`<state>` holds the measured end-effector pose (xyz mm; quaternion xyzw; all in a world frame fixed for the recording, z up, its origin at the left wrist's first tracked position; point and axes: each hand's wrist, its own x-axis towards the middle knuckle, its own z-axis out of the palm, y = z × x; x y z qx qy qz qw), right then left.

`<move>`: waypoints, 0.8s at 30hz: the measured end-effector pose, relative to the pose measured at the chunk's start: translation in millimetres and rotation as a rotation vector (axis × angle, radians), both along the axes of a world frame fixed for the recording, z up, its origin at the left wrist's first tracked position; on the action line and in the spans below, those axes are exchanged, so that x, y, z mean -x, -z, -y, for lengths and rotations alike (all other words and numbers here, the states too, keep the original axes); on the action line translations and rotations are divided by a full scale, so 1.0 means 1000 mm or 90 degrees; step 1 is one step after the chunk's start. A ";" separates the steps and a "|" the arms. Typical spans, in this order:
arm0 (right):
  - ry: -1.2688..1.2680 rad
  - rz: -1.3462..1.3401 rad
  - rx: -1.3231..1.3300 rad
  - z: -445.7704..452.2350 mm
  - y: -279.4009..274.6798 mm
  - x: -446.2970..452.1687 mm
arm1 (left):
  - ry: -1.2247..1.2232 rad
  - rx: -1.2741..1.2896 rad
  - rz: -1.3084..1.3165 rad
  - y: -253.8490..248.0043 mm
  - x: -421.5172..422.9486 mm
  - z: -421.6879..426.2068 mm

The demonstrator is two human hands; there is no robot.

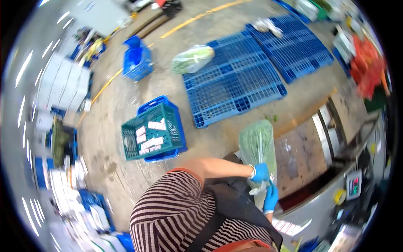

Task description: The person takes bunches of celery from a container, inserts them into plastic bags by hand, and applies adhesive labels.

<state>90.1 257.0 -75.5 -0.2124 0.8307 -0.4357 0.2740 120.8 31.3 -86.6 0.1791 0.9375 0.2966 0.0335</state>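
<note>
A long clear plastic bag of green leafy vegetables (257,140) lies at the edge of the work table, in front of my body. My left hand (260,172), in a blue glove, is closed around the gathered neck of the bag. Crumpled clear plastic (259,189) sticks out below that hand. My right hand (270,198), also in a blue glove, is closed at the bag's neck, its fingertips close to the left hand. A small whitish strip shows by the right fingertips; its kind is unclear.
Blue pallets (235,80) lie on the floor ahead, with another filled bag (193,59) at their corner. A green crate (151,132) holding labels sits on a blue one at left. A wooden-topped table (300,153) and digital scale (354,185) stand at right.
</note>
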 end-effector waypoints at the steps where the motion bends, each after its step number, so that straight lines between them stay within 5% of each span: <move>1: -0.037 0.007 0.030 0.009 -0.015 -0.007 | -0.040 -0.041 0.000 -0.029 -0.007 -0.003; 3: -0.101 -0.028 0.116 0.019 -0.037 -0.022 | -0.078 -0.049 -0.015 -0.050 -0.025 -0.012; 5: -0.223 -0.172 -0.107 0.024 -0.067 -0.032 | -0.155 -0.079 0.003 -0.059 -0.049 -0.021; 8: -0.213 -0.050 -0.130 0.028 -0.046 -0.043 | -0.201 -0.095 0.100 -0.118 -0.082 -0.015; 11: -0.207 0.001 0.029 0.057 -0.065 -0.054 | -0.330 -0.079 0.036 -0.112 -0.114 -0.001; 14: -0.296 0.145 0.082 0.075 -0.007 -0.054 | -0.396 -0.036 0.068 -0.105 -0.157 0.023; 15: -0.311 0.188 0.089 0.092 -0.024 -0.061 | -0.424 -0.025 0.059 -0.112 -0.173 0.030; 16: -0.297 0.268 -0.091 0.106 -0.045 -0.067 | -0.415 -0.063 0.123 -0.119 -0.191 0.041; 19: -0.394 0.166 -0.182 0.157 -0.054 -0.090 | -0.599 -0.088 -0.137 -0.102 -0.248 0.080; 20: -0.399 0.104 -0.233 0.176 -0.041 -0.095 | -0.667 -0.074 -0.138 -0.111 -0.278 0.098; 22: -0.473 0.164 -0.242 0.219 0.076 -0.047 | -0.806 -0.058 -0.131 -0.133 -0.345 0.125; 23: -0.509 0.195 -0.246 0.240 0.132 -0.025 | -0.897 0.027 -0.167 -0.094 -0.374 0.137; 24: -0.519 0.206 -0.263 0.265 0.125 -0.029 | -0.975 0.037 -0.087 -0.088 -0.408 0.141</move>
